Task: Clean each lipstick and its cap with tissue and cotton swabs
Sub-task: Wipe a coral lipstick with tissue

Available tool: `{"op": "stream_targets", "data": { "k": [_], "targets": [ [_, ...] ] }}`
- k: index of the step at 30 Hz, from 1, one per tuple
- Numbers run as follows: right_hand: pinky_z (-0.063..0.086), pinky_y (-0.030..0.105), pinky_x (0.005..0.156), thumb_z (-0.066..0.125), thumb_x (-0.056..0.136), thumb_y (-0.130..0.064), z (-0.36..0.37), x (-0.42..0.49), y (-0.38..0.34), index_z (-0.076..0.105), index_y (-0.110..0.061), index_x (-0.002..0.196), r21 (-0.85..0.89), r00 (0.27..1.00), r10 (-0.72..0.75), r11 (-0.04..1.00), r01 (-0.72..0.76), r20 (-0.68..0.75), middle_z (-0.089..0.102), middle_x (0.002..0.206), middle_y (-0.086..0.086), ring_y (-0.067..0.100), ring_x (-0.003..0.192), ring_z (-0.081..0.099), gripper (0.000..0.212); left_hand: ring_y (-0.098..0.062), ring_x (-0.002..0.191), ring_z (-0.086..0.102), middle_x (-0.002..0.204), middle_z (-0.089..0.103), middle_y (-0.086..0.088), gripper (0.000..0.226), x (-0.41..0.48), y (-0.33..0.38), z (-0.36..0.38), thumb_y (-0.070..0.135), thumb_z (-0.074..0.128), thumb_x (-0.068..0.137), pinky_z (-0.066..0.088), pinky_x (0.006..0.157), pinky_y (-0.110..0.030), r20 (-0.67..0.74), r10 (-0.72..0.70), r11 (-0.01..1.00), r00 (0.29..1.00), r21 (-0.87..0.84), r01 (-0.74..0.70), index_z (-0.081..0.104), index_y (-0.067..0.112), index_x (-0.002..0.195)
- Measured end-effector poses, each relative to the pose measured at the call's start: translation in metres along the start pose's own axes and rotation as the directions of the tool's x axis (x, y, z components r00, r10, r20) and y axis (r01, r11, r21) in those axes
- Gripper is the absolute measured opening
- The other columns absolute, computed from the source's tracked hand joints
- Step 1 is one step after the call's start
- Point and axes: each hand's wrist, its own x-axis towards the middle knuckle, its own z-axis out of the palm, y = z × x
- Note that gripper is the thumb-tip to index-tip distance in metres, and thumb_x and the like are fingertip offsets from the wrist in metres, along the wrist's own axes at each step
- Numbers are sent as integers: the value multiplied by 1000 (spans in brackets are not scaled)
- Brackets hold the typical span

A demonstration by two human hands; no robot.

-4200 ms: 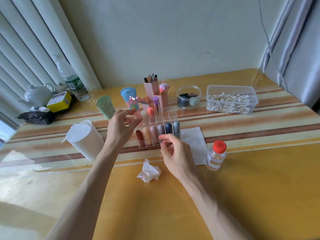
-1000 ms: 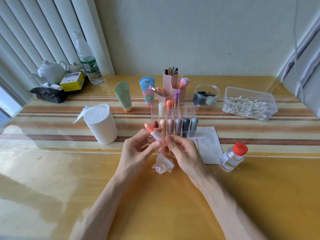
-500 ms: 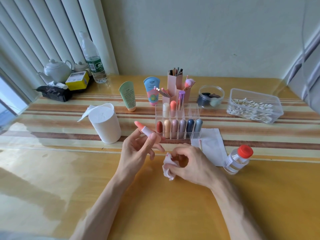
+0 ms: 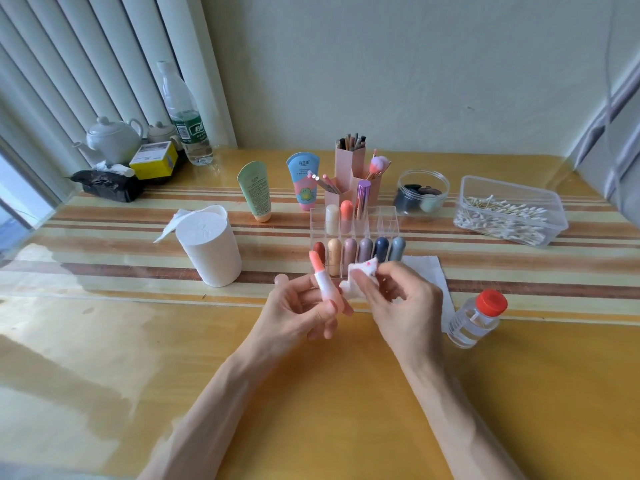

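Lipstick (image 4: pixel 325 285) is sitting uncapped in the left hand (image 4: pixel 298 310). Fingers are curling round its pale barrel, and the coral bullet (image 4: pixel 314 260) is pointing up and tilting left, just in front of the clear organiser (image 4: pixel 389 216). Right hand (image 4: pixel 401 303) is pinching a crumpled tissue (image 4: pixel 362 271), faintly pink-marked, just beside the barrel; contact is not showing clearly. Cap is not showing clearly either.

Judging handling:
- The whole thing is looking light.
- Barrel is looking stiff, smooth and probably slippery.
- Bullet is looking soft and waxy, liable to smear or snap under sideways pressure.

Best hold is lying low on the barrel, with the tissue going lightly round the collar. Cotton swabs (image 4: pixel 502 216) are lying well apart, at right.
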Motion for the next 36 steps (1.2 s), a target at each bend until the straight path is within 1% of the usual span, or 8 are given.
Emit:
{"op": "stream_targets", "data": {
  "k": [7,13,17,21,26,30,33,36],
  "targets": [
    [61,25,80,77,91,0,1,5,-8,74,5,93,438,934,230,835,-334,274,82,96,2,18,93,79,6,-19,58,43,70,61,-1,32,2,-1,-2,30,57,105,40,58,-21,-93,-27,997,995,74,34,73,2,100],
    [55,41,106,69,101,-13,-2,7,-11,79,-4,110,467,838,283,726,-505,466,79,115,6,22,114,73,17,-20,60,40,65,49,-5,42,1,-1,-5,40,55,107,39,63,-23,-118,-36,988,992,142,53,76,9,87],
    [47,47,114,55,108,-20,-5,9,-12,76,4,117,573,770,299,530,-625,564,75,123,18,32,124,68,33,-18,58,38,67,59,5,48,2,-2,-8,46,64,100,38,59,-22,-123,-95,994,988,36,100,73,-1,92],
    [46,48,117,76,85,-16,-4,8,-6,78,-1,108,554,763,323,539,-635,560,77,121,13,25,120,70,27,-11,59,39,82,66,-4,45,1,0,-10,54,70,94,38,55,-19,-53,-165,983,985,-93,160,77,11,85],
    [58,45,100,85,76,-14,1,8,-5,73,-4,106,558,794,332,575,-598,509,79,109,16,27,106,74,35,-10,58,33,82,50,-26,50,1,0,-8,67,73,86,35,55,-18,37,-171,982,985,-72,174,75,17,80],
    [58,42,98,78,88,-19,1,7,-4,73,-3,120,557,794,216,609,-564,568,76,108,22,27,103,72,36,-10,57,31,78,44,-29,55,1,0,-10,69,74,84,34,55,-18,50,-184,978,982,-88,188,76,14,82],
    [51,40,99,64,102,-20,1,5,-7,70,7,110,537,772,118,652,-535,625,65,97,34,24,90,63,28,-12,58,28,79,39,-40,56,0,2,-10,68,71,87,33,54,-18,74,-191,975,979,-102,198,75,12,82],
    [47,37,97,60,103,-21,-1,5,-11,68,2,102,547,757,73,645,-533,650,64,96,25,25,87,58,25,-12,58,26,80,39,-40,56,0,6,-9,68,69,88,32,54,-17,115,-195,972,974,-111,207,74,13,81]
  ]
}}
